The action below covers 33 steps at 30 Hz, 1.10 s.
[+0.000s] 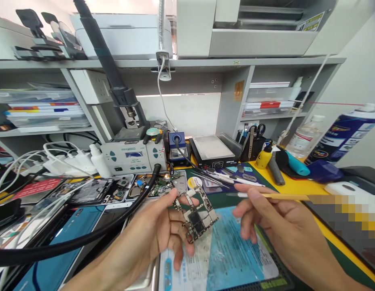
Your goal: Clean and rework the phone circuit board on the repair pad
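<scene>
My left hand (151, 236) holds a small phone circuit board (197, 214) up above the bench, pinched between thumb and fingers. My right hand (278, 230) is closed on a thin yellow-handled tool (284, 197) with a metal tip pointing left, just right of the board. Below both hands lies a blue work mat (229, 254) with white residue on it.
A hot-air rework station (132, 155) with a thick black hose (84, 240) stands behind. Opened phones (93, 192) lie at left with white cables. Heating plate (213, 149), tool holder (254, 141), tweezers (211, 178), yellow bottle (263, 157), spray can (342, 133) at right.
</scene>
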Available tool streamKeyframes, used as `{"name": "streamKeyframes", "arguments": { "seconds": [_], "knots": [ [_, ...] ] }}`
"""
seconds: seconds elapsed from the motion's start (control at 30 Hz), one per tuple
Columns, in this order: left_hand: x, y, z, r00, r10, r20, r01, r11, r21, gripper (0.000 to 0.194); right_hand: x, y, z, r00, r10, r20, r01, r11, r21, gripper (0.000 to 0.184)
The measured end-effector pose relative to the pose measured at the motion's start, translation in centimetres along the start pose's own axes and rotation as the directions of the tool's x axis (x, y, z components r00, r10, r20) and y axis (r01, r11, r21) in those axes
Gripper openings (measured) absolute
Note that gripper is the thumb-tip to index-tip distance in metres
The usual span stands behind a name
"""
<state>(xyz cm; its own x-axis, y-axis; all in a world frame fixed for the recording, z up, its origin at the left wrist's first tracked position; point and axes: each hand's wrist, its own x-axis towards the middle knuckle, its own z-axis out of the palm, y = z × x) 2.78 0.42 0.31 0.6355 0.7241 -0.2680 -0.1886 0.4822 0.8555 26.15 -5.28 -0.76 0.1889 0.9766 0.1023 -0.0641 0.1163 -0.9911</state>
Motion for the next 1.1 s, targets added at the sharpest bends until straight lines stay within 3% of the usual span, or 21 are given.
{"name": "streamKeyframes", "arguments": {
  "seconds": [0.17,0.33,0.43,0.53,0.6,0.77,0.9,1.1],
  "knots": [
    [0.0,0.2,-0.1,0.992,-0.099,-0.074,0.12,0.907,0.403,0.054,-0.3,0.2,-0.5,0.995,0.029,0.093,-0.032,0.999,0.032,0.032],
    [-0.1,0.4,-0.7,0.993,-0.037,-0.112,0.099,0.782,0.616,0.056,-0.2,-0.2,-0.5,0.947,0.081,0.31,-0.111,0.991,0.079,0.026],
    [-0.5,0.9,-1.0,0.985,0.103,-0.137,0.042,0.632,0.774,0.052,0.2,-0.4,-0.2,0.908,0.15,0.392,-0.173,0.985,0.025,0.025],
    [-1.2,1.6,-1.4,0.973,0.215,-0.089,-0.022,0.469,0.883,0.04,0.7,-0.7,0.1,0.881,0.242,0.406,-0.241,0.969,-0.055,0.028],
    [-1.6,1.9,-1.7,0.971,0.232,-0.053,-0.038,0.37,0.928,0.038,1.0,-1.1,0.5,0.866,0.289,0.407,-0.268,0.957,-0.11,0.03],
    [-2.4,1.9,-2.6,0.989,0.146,0.014,-0.026,0.078,0.997,0.063,1.3,-2.8,2.4,0.823,0.382,0.42,-0.321,0.923,-0.21,0.028],
    [-2.5,2.0,-2.8,0.992,0.117,0.04,-0.044,0.037,0.998,0.07,1.6,-3.0,3.6,0.784,0.416,0.46,-0.33,0.908,-0.26,0.027],
    [-2.5,2.2,-1.9,0.993,0.114,0.032,-0.042,0.087,0.995,0.045,1.2,-1.4,3.4,0.812,0.399,0.427,-0.314,0.914,-0.257,0.023]
  ]
}}
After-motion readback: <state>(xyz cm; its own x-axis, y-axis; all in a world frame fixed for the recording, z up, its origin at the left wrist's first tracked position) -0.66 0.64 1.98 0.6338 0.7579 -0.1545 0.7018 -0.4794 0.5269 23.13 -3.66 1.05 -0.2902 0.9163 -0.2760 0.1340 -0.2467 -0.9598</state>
